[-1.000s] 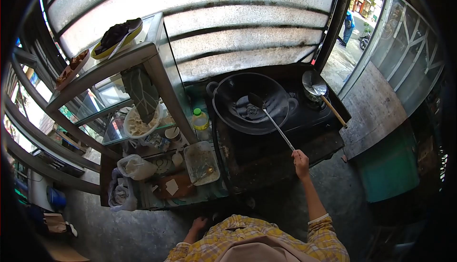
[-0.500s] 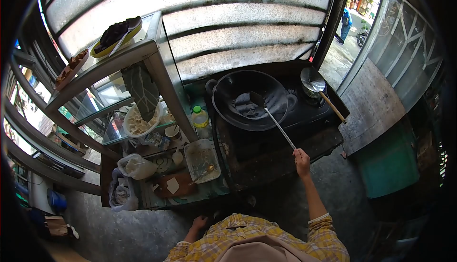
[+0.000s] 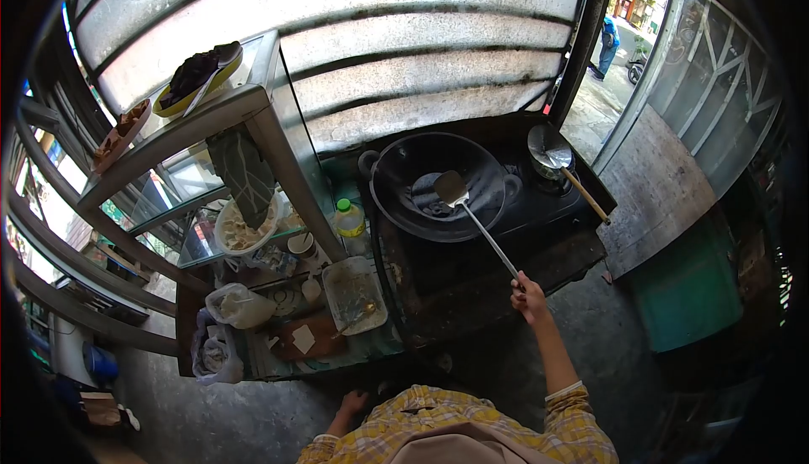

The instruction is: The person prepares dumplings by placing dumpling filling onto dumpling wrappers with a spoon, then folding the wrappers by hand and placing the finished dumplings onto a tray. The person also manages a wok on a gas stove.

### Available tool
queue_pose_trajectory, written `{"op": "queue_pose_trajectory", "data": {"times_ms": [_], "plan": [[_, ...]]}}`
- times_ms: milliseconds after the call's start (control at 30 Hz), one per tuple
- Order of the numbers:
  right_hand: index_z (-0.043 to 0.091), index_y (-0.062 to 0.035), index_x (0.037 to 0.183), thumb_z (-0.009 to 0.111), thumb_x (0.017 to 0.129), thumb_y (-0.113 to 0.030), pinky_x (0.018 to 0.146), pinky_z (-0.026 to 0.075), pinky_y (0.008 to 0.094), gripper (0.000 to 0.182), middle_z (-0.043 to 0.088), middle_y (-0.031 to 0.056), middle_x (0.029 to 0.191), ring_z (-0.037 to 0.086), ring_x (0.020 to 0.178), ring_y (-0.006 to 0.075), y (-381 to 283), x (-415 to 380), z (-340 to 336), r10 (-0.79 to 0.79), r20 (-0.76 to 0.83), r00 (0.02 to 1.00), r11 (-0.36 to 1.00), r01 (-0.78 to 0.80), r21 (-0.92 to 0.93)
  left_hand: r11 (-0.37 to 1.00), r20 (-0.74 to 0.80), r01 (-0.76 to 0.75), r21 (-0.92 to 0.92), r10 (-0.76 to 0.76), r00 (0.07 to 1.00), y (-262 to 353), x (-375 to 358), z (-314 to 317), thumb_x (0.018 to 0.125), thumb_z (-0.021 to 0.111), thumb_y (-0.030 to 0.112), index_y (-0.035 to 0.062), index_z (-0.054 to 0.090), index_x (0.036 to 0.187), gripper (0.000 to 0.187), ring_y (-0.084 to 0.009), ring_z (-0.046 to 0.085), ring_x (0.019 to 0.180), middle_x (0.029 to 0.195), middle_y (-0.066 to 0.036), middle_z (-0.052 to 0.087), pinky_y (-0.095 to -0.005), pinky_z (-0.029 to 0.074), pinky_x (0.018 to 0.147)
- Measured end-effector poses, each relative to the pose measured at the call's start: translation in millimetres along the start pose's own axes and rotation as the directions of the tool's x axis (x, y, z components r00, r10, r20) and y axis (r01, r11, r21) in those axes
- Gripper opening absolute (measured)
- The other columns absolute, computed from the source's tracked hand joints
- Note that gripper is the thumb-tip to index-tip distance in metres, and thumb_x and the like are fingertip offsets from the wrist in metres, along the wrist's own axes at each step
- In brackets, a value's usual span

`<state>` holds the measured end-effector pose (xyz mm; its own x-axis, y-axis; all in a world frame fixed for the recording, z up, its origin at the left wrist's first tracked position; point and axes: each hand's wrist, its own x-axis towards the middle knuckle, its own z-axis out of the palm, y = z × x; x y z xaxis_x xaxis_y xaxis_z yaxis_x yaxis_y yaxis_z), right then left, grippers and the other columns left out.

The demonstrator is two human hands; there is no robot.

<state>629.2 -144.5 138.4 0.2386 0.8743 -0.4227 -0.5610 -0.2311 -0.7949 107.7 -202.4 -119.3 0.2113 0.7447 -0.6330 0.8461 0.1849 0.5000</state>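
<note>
My right hand (image 3: 529, 298) is closed around the handle end of a long metal wok spatula (image 3: 484, 232). The spatula's broad blade is over the dark wok (image 3: 394, 165), tilted with its flat face towards me. Whether the blade touches the dark, shiny oil-like liquid (image 3: 425, 190) in the wok's bottom cannot be told. The wok sits on a black stove (image 3: 539, 232). Low beside my body, my left hand (image 3: 354, 402) hangs with its fingers curled, and no object shows in it.
A ladle-like strainer with a wooden handle (image 3: 587, 197) rests over the right burner. Left of the stove stand a bottle with a green cap (image 3: 349, 221), a clear plastic tub (image 3: 354, 295), plastic bags (image 3: 242, 305) and a glass display case (image 3: 268, 114).
The spatula blade has risen slightly and turned, now showing its lighter flat face. My right hand has moved a little lower and left. The view has shifted slightly.
</note>
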Motion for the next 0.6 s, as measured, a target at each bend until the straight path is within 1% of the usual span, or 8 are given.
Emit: {"op": "queue_pose_trajectory", "data": {"times_ms": [100, 200, 300, 400, 500, 600], "plan": [[0.047, -0.0121, 0.075, 0.043, 0.095, -0.043, 0.040, 0.019, 0.0215, 0.037, 0.024, -0.0070, 0.048, 0.023, 0.039, 0.0059, -6, 5, -5, 0.121, 0.099, 0.988, 0.969, -0.139, 0.205, 1.000, -0.009, -0.011, -0.011, 0.011, 1.000, 1, 5, 5, 0.081, 0.053, 0.043, 0.0026, 0.064, 0.104, 0.048, -0.0382, 0.056, 0.104, 0.107, -0.024, 0.060, -0.0429, 0.045, 0.088], [0.045, -0.0138, 0.074, 0.042, 0.094, -0.047, 0.041, 0.020, 0.0214, 0.039, 0.024, -0.0066, 0.048, 0.023, 0.039, 0.0061, -26, 19, -13, 0.048, 0.185, 0.981, 0.941, -0.107, 0.321, 1.000, 0.034, 0.014, 0.008, -0.015, 0.999, 7, 11, 7, 0.081, 0.053, 0.042, 0.0029, 0.064, 0.105, 0.048, -0.0377, 0.056, 0.104, 0.107, -0.024, 0.060, -0.0425, 0.045, 0.088], [0.045, -0.0145, 0.073, 0.041, 0.093, -0.050, 0.040, 0.019, 0.0214, 0.041, 0.024, -0.0063, 0.049, 0.022, 0.039, 0.0059, -65, 40, -19, -0.112, 0.119, 0.987, 0.928, 0.062, 0.367, 0.999, 0.012, 0.032, -0.008, -0.032, 0.999, 21, 10, 7, 0.081, 0.053, 0.042, 0.0027, 0.064, 0.106, 0.048, -0.0376, 0.056, 0.105, 0.108, -0.024, 0.060, -0.0423, 0.045, 0.088], [0.044, -0.0155, 0.073, 0.041, 0.092, -0.053, 0.039, 0.018, 0.0219, 0.042, 0.026, -0.0057, 0.049, 0.022, 0.039, 0.0063, -102, 79, -42, -0.191, -0.044, 0.981, 0.925, 0.195, 0.327, 0.995, -0.014, 0.101, -0.018, -0.101, 0.995, 40, 9, 6, 0.081, 0.053, 0.042, 0.0027, 0.064, 0.107, 0.048, -0.0372, 0.056, 0.105, 0.108, -0.023, 0.060, -0.0422, 0.045, 0.089], [0.045, -0.0164, 0.072, 0.042, 0.091, -0.054, 0.037, 0.017, 0.0214, 0.042, 0.026, -0.0059, 0.048, 0.022, 0.038, 0.0057, -124, 127, -76, -0.209, -0.204, 0.956, 0.927, 0.260, 0.271, 0.994, -0.025, 0.084, -0.062, -0.086, 0.996, 46, 13, 13, 0.082, 0.053, 0.042, 0.0021, 0.063, 0.107, 0.049, -0.0372, 0.056, 0.106, 0.108, -0.024, 0.060, -0.0420, 0.045, 0.089], [0.045, -0.0175, 0.070, 0.040, 0.091, -0.056, 0.036, 0.014, 0.0217, 0.044, 0.026, -0.0068, 0.047, 0.020, 0.036, 0.0055, -129, 168, -111, -0.189, -0.311, 0.931, 0.942, 0.262, 0.210, 0.988, -0.054, 0.122, -0.090, -0.127, 0.990, 61, 10, 20, 0.082, 0.053, 0.042, 0.0012, 0.063, 0.107, 0.049, -0.0375, 0.056, 0.106, 0.109, -0.024, 0.060, -0.0421, 0.045, 0.089]]}}
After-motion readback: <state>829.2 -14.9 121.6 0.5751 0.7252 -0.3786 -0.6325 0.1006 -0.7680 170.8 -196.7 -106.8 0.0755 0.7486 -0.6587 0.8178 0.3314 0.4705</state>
